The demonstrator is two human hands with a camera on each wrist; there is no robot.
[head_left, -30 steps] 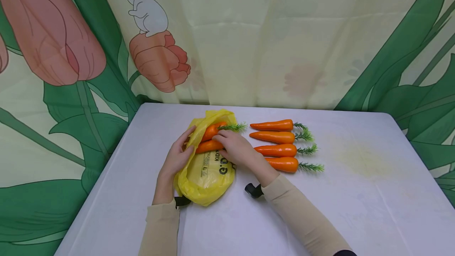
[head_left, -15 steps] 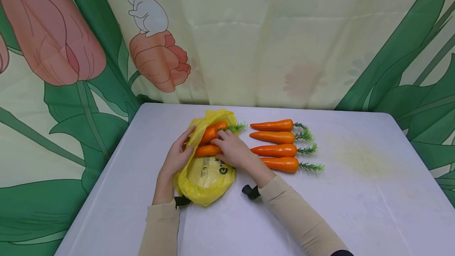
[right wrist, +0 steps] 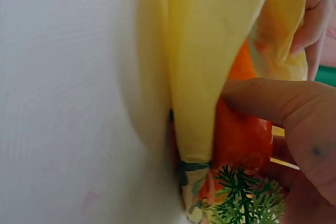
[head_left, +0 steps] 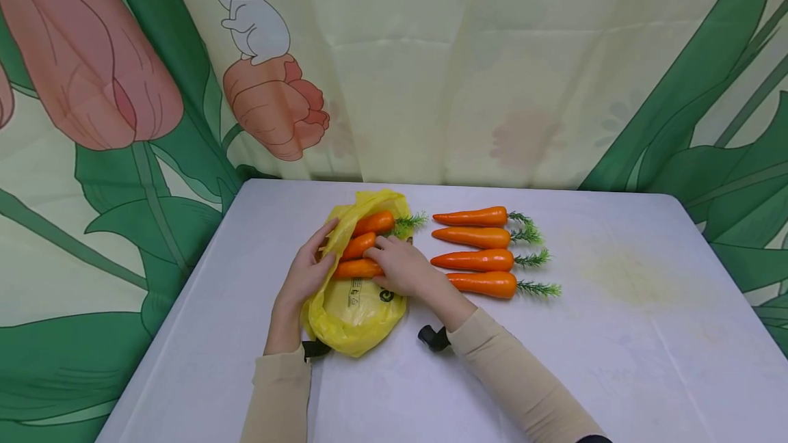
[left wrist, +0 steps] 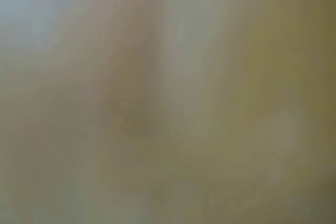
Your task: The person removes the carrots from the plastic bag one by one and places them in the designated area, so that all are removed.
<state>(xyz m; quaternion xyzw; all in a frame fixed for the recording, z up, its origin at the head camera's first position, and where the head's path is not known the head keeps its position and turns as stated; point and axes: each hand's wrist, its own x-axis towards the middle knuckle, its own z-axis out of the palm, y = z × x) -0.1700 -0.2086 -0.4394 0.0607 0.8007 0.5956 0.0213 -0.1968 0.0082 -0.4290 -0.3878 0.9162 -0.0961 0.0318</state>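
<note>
A yellow plastic bag (head_left: 353,323) lies on the table with its mouth spread, three orange carrots showing in it: the far one (head_left: 377,223), the middle one (head_left: 359,246) and the near one (head_left: 357,269). My left hand (head_left: 301,275) holds up the bag's left edge. The right hand (head_left: 403,266) grips the near carrot by its thick end, hiding its leaves in the head view. In the right wrist view, the thumb (right wrist: 262,98) presses on an orange carrot (right wrist: 244,140), beside the yellow plastic (right wrist: 202,51). The left wrist view is a blur.
Four... several loose carrots lie in a column right of the bag, among them the farthest (head_left: 474,216) and the nearest (head_left: 492,284), leaves to the right. The white table (head_left: 615,361) ends at a printed curtain (head_left: 418,87).
The right hand has shifted slightly left and nearer, moving the near carrot with it. A middle carrot now shows between the others. The left hand has stayed put.
</note>
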